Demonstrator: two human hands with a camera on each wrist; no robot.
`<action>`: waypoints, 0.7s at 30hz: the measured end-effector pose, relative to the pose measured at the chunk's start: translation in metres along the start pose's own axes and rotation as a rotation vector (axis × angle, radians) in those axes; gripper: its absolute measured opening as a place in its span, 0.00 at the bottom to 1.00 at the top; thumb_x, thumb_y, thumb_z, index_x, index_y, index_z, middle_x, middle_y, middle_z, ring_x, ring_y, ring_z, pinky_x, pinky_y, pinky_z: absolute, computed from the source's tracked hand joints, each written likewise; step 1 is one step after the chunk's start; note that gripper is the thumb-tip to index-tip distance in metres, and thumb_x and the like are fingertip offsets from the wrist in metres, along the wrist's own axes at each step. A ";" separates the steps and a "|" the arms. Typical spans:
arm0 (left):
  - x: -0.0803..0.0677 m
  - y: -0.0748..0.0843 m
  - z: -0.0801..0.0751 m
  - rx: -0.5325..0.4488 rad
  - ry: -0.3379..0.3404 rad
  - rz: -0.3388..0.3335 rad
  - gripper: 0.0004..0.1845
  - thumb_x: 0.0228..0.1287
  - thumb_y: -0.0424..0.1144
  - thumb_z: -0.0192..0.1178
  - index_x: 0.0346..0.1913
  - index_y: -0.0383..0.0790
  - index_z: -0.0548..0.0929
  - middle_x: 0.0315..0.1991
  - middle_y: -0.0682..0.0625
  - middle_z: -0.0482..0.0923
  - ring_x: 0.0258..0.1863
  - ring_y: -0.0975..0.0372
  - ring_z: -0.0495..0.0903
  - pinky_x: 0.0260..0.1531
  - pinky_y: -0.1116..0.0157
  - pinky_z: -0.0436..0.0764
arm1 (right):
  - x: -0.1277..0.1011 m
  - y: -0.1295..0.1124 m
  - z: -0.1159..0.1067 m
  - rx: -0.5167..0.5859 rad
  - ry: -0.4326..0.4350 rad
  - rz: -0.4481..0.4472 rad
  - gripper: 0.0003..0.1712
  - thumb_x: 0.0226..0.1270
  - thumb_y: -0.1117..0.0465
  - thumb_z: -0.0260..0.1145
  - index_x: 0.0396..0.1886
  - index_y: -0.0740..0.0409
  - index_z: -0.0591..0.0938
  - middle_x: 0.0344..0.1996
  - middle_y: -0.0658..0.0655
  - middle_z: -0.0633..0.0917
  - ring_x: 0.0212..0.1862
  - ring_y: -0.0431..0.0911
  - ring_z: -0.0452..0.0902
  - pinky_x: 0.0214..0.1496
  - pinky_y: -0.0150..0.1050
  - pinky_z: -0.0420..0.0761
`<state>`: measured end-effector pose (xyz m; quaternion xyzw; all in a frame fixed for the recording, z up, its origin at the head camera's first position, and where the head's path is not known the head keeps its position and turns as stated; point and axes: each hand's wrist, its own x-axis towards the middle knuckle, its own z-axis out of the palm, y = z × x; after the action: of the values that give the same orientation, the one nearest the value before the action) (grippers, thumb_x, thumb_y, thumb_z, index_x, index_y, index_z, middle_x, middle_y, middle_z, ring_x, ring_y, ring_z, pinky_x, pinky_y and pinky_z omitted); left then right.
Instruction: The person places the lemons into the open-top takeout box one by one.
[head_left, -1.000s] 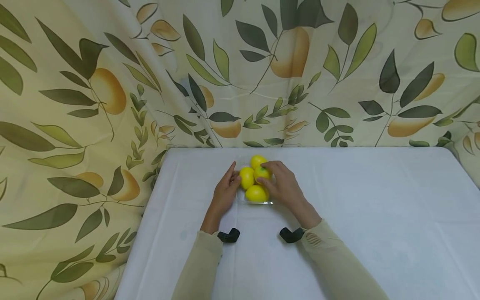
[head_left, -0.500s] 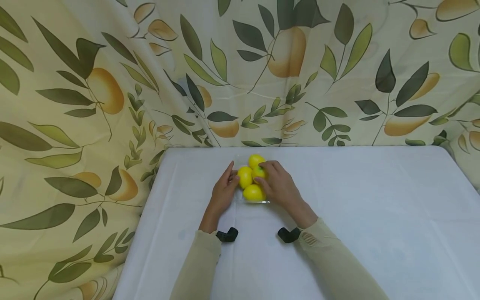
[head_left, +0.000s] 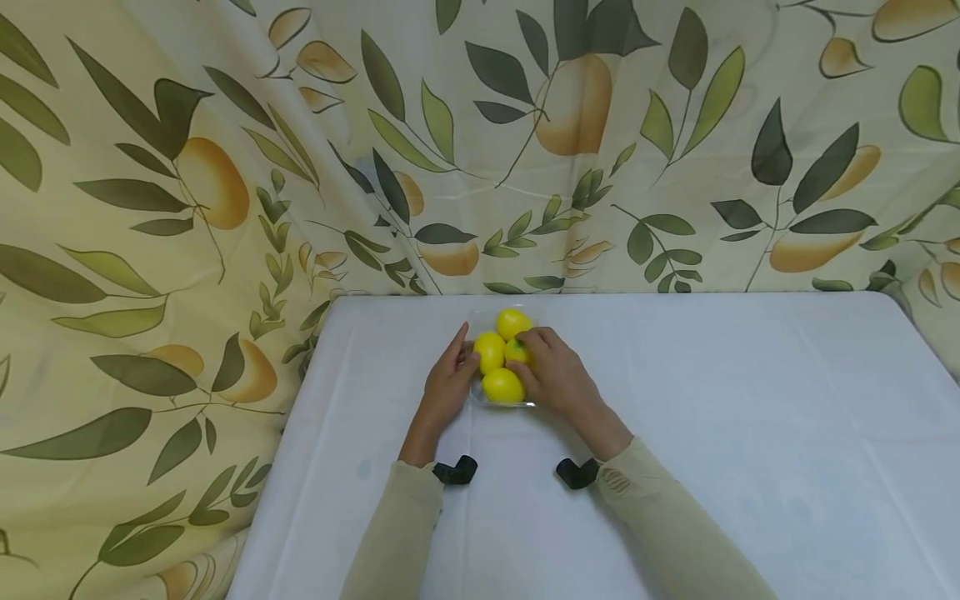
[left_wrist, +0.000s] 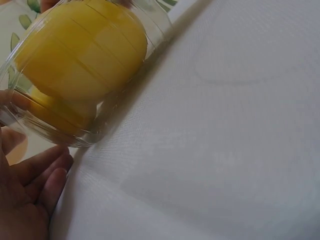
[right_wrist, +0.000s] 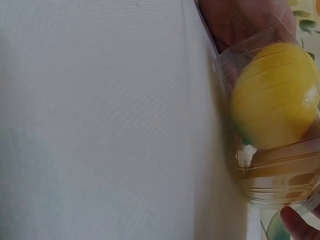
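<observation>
In the head view a clear plastic container [head_left: 521, 405] sits on the white-covered table, holding several yellow lemons. One lemon lies at the back [head_left: 513, 322], another at the front [head_left: 503, 386], and a third at the left [head_left: 489, 352]. At the container's right side, my right hand [head_left: 558, 375] grips a green-tipped lemon [head_left: 517, 352] between thumb and fingers. My left hand [head_left: 447, 379] holds the container's left wall, thumb near the rim. The left wrist view shows a lemon [left_wrist: 85, 50] through ribbed plastic; the right wrist view shows a green-tipped lemon [right_wrist: 275, 95]. Both hands' undersides are partly hidden.
A white cloth [head_left: 712, 433] covers the table, whose far edge meets a leaf-and-fruit patterned curtain [head_left: 667, 150]. More of that curtain [head_left: 150, 333] hangs along the left side. Dark wrist-worn devices [head_left: 455, 471] sit at both cuffs.
The right hand has settled slightly lower with its lemon. The front lemon has shifted a little left inside the container. My left hand stays in place at the container's side.
</observation>
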<state>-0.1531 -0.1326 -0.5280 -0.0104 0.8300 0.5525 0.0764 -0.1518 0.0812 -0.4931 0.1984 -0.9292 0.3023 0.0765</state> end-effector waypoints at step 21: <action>-0.001 0.000 0.002 -0.042 -0.004 0.011 0.33 0.77 0.59 0.51 0.80 0.71 0.54 0.71 0.57 0.71 0.68 0.60 0.73 0.74 0.52 0.69 | -0.007 0.010 -0.020 0.136 0.088 0.032 0.26 0.67 0.51 0.73 0.60 0.58 0.80 0.60 0.58 0.81 0.65 0.55 0.75 0.69 0.56 0.76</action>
<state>-0.1516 -0.1308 -0.5283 -0.0062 0.8180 0.5703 0.0749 -0.1492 0.1025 -0.4835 0.1749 -0.9053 0.3743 0.0988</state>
